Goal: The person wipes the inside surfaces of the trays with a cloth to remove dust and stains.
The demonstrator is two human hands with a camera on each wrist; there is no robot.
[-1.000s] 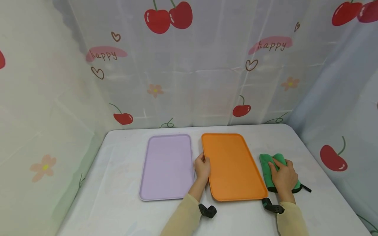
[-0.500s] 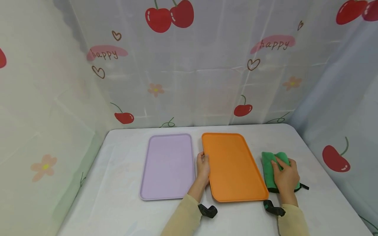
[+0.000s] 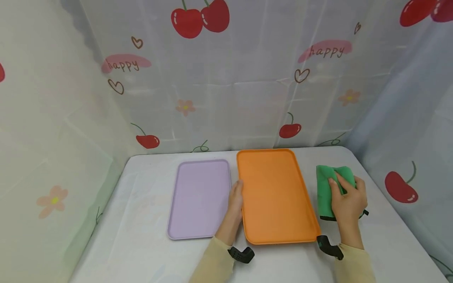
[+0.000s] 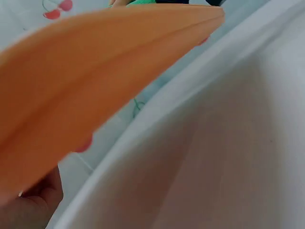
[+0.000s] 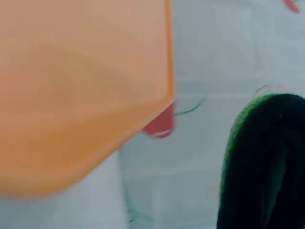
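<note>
My left hand (image 3: 235, 200) grips the left edge of an orange tray (image 3: 277, 196), fingers tucked under the rim. In the left wrist view the tray's edge (image 4: 95, 71) is clear of the white tabletop, so it hangs in the air. My right hand (image 3: 349, 200) pinches a folded green cloth (image 3: 325, 192) with a black border and a small black loop. The cloth's thick fold (image 5: 238, 157) appears dark in the right wrist view, apart from the tray. Left of the orange tray, a lilac tray (image 3: 199, 200) lies flat on the table.
A white-covered table (image 3: 127, 220) carries everything. Curtains (image 3: 233, 94) with cherry prints hang behind and at both sides. Black camera mounts (image 3: 242, 254) sit on both wrists, and the right one is close to the orange tray's lower right corner.
The orange tray has come up off the table with my left hand, shifting slightly left. My right hand has raised the green cloth and moved it away and a little right.
</note>
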